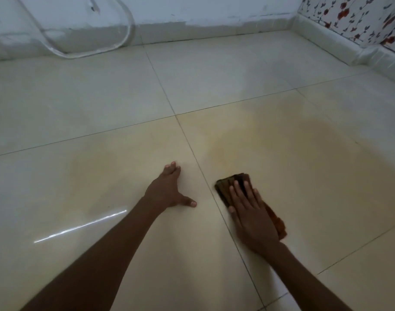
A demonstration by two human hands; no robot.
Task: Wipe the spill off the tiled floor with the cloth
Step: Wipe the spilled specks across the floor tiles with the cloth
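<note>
Head view, looking forward and down at a tiled floor [102, 104] of large pale cream tiles with thin dark grout lines.

Right hand [252, 212]: palm down on a brown cloth [231, 181]. Fingers straight and slightly spread, pressing flat on the cloth, not curled round it. The cloth is folded, lies on the floor just right of a grout line, and shows beyond the fingertips and along the hand's right edge, where an orange-brown part sticks out.

Left hand [167, 189]: flat on a bare tile just left of the same grout line, fingers straight and together, thumb out toward the right hand. It holds nothing. The two hands are near each other but apart.

Spill [293, 142]: a faint yellowish-brown film spreading over the tile ahead and to the right of the cloth. A second, weaker yellowish patch [97, 167] lies left of the left hand. Edges of both are soft and hard to trace.

Surroundings: white wall [192, 12] with a low skirting at the far end; a clear curved hose [127, 30] against it at upper left; floral patterned tiles [360, 16] at upper right. A bright streak of reflected light [79, 225] on the floor beside the left forearm.
</note>
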